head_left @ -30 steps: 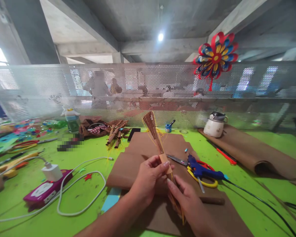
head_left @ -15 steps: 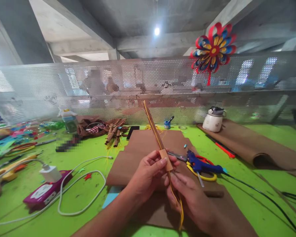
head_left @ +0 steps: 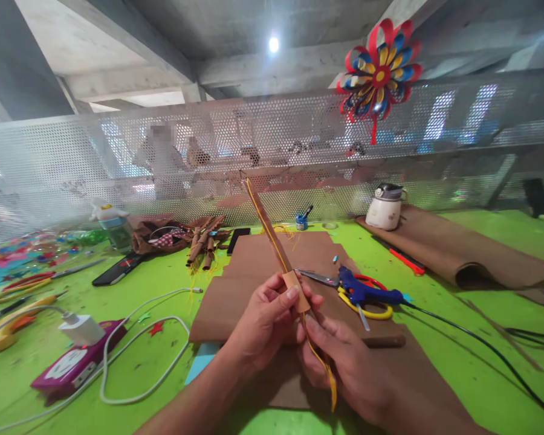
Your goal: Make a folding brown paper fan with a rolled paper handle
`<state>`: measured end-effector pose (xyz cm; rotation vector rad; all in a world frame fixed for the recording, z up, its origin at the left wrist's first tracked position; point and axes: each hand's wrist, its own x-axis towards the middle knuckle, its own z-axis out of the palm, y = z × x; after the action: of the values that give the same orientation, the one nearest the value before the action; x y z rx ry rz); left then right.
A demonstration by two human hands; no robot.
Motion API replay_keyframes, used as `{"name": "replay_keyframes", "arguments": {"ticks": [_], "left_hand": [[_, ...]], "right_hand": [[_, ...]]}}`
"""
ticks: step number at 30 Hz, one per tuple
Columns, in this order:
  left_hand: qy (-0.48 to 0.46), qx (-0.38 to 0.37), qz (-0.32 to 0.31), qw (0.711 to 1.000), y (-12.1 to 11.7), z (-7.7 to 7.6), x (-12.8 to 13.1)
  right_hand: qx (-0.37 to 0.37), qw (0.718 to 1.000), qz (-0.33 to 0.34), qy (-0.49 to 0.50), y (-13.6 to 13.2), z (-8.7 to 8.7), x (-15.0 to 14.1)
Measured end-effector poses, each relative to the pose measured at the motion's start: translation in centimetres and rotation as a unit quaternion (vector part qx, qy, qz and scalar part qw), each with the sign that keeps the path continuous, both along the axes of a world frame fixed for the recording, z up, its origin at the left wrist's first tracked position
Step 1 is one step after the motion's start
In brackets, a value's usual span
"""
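Observation:
My left hand (head_left: 265, 323) pinches a light-brown paper band (head_left: 296, 291) wrapped round a long brown paper stick (head_left: 272, 237). Yellow string (head_left: 262, 213) runs along the stick, and its loose end hangs below. Close under the band, my right hand (head_left: 340, 362) is closed on the lower end of the stick, with the string passing beside its thumb. The stick tilts up and away to the left, over brown paper sheets (head_left: 217, 302). Right of the hands lie scissors (head_left: 381, 313) with red and yellow handles, and a blue glue gun (head_left: 367, 293) rests over them.
A purple power strip (head_left: 72, 359) with a white charger and cable is at left, near a phone (head_left: 118, 269). Brown paper rolls (head_left: 202, 241) lie at the back. A white bottle (head_left: 384, 208) stands on rolled paper (head_left: 471, 248). A paper flower (head_left: 381, 75) hangs above.
The view has shifted slightly, so the surroundings sit a little further left and higher. Both hands keep nearly the same hold on the banded paper stick.

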<state>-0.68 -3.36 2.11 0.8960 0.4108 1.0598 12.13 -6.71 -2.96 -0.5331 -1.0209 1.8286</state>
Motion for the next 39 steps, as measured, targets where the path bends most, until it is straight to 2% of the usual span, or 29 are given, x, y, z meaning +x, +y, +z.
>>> {"name": "replay_keyframes", "arguments": {"ticks": [3,5,9,19,24,26,29,31,39], "left_hand": [[0.001,-0.006,0.005,1.000,0.1,-0.1,0.0],[0.010,-0.016,0.013,1.000,0.2,-0.1,-0.1],[0.037,-0.027,0.032,0.998,0.2,0.0,-0.1],[0.054,-0.024,0.069,0.996,0.3,-0.1,0.1],[0.053,-0.005,0.068,0.996,0.0,0.0,0.2],[0.057,-0.001,0.073,0.996,-0.1,0.0,0.3],[0.057,0.000,0.086,0.995,-0.2,-0.2,0.5],[0.055,0.000,0.097,0.994,-0.3,-0.2,0.6],[0.052,-0.013,0.147,0.988,-0.6,-0.1,1.3]], "right_hand": [[-0.035,0.996,0.066,0.056,0.0,0.7,0.2],[-0.043,0.994,0.080,0.065,0.1,0.9,0.3],[-0.024,0.998,0.037,0.033,0.2,0.7,0.2],[0.003,0.999,-0.007,-0.036,0.2,0.1,0.1],[0.055,0.985,-0.086,-0.139,0.2,-0.5,-0.1],[0.102,0.963,-0.145,-0.201,0.1,-0.5,-0.1],[0.210,0.908,-0.228,-0.283,0.1,-0.4,0.0],[0.261,0.872,-0.257,-0.324,0.2,-0.3,0.2],[0.351,0.755,-0.326,-0.448,0.7,-0.2,0.9]]}}
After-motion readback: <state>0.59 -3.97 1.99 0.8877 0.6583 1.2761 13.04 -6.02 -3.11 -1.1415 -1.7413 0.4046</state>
